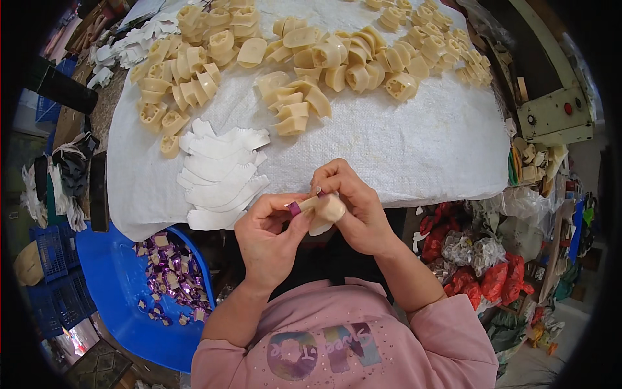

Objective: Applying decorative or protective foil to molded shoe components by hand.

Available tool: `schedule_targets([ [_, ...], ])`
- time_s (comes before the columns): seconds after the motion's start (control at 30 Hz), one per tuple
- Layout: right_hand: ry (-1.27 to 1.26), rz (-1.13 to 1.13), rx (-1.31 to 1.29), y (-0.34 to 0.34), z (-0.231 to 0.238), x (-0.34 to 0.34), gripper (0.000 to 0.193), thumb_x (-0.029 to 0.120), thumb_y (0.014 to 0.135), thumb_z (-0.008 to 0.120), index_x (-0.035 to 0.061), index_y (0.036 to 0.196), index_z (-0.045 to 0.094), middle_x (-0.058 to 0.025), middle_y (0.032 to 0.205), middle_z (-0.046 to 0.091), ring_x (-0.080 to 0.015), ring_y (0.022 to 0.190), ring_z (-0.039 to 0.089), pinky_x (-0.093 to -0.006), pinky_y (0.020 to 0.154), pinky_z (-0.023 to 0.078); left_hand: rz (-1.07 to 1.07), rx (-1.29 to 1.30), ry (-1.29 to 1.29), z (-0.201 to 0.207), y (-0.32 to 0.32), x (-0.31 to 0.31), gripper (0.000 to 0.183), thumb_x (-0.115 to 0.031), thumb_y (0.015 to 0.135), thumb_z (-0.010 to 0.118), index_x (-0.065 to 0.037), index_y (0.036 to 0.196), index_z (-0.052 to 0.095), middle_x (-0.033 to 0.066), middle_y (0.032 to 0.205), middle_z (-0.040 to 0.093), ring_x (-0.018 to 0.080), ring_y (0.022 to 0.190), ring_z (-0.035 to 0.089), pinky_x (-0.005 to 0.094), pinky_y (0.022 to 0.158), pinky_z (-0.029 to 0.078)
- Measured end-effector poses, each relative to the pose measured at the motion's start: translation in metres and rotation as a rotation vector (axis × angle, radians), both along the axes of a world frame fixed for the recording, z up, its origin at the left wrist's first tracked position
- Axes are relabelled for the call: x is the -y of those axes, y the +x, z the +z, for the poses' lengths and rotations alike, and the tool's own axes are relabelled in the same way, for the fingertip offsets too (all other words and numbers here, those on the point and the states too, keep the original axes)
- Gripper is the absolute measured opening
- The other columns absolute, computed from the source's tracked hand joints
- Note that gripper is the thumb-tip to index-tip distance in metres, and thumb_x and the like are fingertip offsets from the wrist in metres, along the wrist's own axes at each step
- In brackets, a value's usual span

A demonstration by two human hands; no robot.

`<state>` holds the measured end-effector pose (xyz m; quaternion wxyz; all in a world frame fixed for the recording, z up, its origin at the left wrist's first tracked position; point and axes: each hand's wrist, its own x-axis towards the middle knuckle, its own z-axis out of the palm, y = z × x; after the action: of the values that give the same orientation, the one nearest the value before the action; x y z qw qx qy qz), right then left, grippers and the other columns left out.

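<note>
My left hand point(269, 236) and my right hand point(357, 211) meet above the near edge of the table, both closed. Between them is a small beige piece point(331, 209), shaped like a shoe heel, with a pale flap at its lower side. Fingers of both hands pinch it and cover much of it. A purple bit point(295, 209) shows by the left fingertips and a smaller one by the right; whether they belong to the piece, I cannot tell. Just beyond my left hand lies an overlapping stack of white cut-out sheets point(220, 175).
Beige moulded heel blocks point(291, 107) are heaped across the far half of the white-covered table point(414, 149). More white cut-outs point(139, 39) lie far left. Below left, a blue bin point(123, 292) holds shiny purple-and-beige pieces point(172, 275). Red plastic bags point(495, 280) and a control panel point(557, 117) are at right.
</note>
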<state>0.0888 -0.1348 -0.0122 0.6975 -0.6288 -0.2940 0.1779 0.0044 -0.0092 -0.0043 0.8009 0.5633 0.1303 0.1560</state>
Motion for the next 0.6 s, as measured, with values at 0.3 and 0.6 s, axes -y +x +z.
schedule_targets([
  [0.3, 0.021, 0.034, 0.159, 0.004, -0.003, 0.013, 0.012, 0.017, 0.085, 0.057, 0.0062, 0.090, 0.058, -0.0065, 0.094, 0.055, -0.0234, 0.087, 0.047, -0.0344, 0.079, 0.040, 0.055, -0.010, 0.716, 0.002, 0.000, -0.005, 0.012, -0.005, 0.076, 0.073, -0.005, 0.086, 0.067, 0.0109, 0.105, 0.057, 0.0176, 0.083, 0.053, 0.0290, 0.074, 0.044],
  [0.6, -0.045, 0.193, -0.410, 0.018, 0.012, 0.020, 0.049, 0.004, 0.072, 0.073, 0.0015, 0.118, 0.054, -0.0079, 0.099, 0.065, -0.0209, 0.091, 0.063, -0.0333, 0.082, 0.049, -0.060, 0.419, 0.855, -0.013, 0.001, -0.019, 0.020, -0.019, 0.085, 0.068, -0.002, 0.094, 0.067, 0.0115, 0.113, 0.050, 0.0189, 0.096, 0.048, 0.0326, 0.084, 0.041],
])
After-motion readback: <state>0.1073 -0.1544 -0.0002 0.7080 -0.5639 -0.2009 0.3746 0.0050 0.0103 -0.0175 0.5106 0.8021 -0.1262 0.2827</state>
